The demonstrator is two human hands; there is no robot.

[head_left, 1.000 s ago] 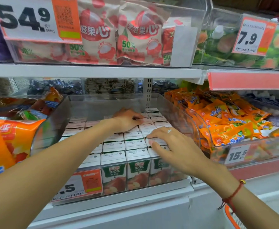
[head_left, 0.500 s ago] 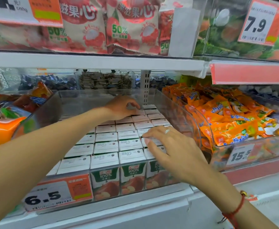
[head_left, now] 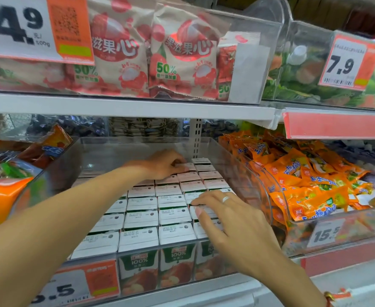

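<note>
Juice cartons [head_left: 142, 218] with white tops stand upright in tight rows inside a clear plastic bin [head_left: 106, 151] on the lower shelf [head_left: 182, 291]. The front row shows green and red labels marked 100% through the bin's front wall. The rows run furthest back along the bin's right side.

The left hand [head_left: 164, 165] reaches across the bin to the back rows, near its back right corner. Its fingers are curled with the tips down on the top of a carton there; whether they actually grip it cannot be told. The right hand [head_left: 233, 220] lies over the front right part of the bin, its fingers loosely spread and slightly bent. Its fingertips [head_left: 198, 203] rest on carton tops in the right-hand columns and hold nothing. A ring [head_left: 225, 198] sits on one finger of this hand, and a red cord bracelet [head_left: 328, 299] circles its wrist.

A white and orange price tag [head_left: 71, 284] hangs at the front left corner of the bin. Just beside the bin on the right, a second clear bin [head_left: 277, 209] holds orange snack packets [head_left: 304, 185] and carries a tag reading 15.5 [head_left: 326, 232]. At the left edge of the shelf lie more orange and red packets [head_left: 4, 196].

The upper shelf [head_left: 115, 106] bears pink and white lychee bags [head_left: 182, 54] behind a large tag [head_left: 26, 25]. Further right, a tag reading 7.9 [head_left: 346, 63] stands in front of green packs [head_left: 297, 85].
</note>
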